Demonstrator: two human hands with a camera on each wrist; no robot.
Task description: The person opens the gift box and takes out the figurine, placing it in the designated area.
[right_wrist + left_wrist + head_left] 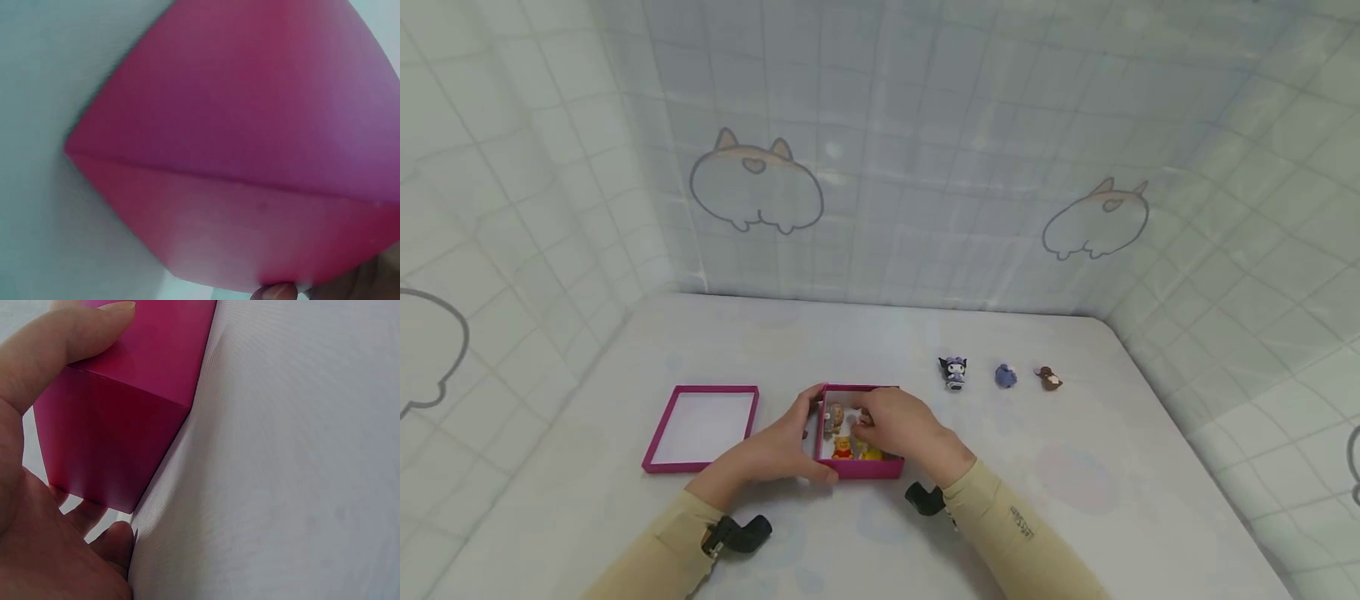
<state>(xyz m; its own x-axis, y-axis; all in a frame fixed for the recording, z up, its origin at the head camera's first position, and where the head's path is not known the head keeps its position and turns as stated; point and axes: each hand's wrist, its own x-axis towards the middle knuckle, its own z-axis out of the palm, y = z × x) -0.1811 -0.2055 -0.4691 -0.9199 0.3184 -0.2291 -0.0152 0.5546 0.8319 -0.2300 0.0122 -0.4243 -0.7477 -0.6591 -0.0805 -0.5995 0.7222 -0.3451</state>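
Left fingers: the left hand grips the left wall and near left corner of the magenta box; the thumb lies curled along the near wall and the fingers wrap the far side of that corner.
Right fingers: the right hand reaches into the box from above, fingers bent down among the figures; whether they pinch one cannot be told from any view.
Magenta box: sits open on the worktop, near the middle of its near half, between the two hands.
Box contents: a brown figure toward the far left, an orange-and-red bear figure at the near wall, a yellow figure just beside it.
Lid: the magenta lid lies inside-up, to the left of the box and apart from it.
Loose figures: a purple-hooded figure, a blue figure and a brown-and-white figure stand in a row toward the far right of the worktop, well apart from the box.
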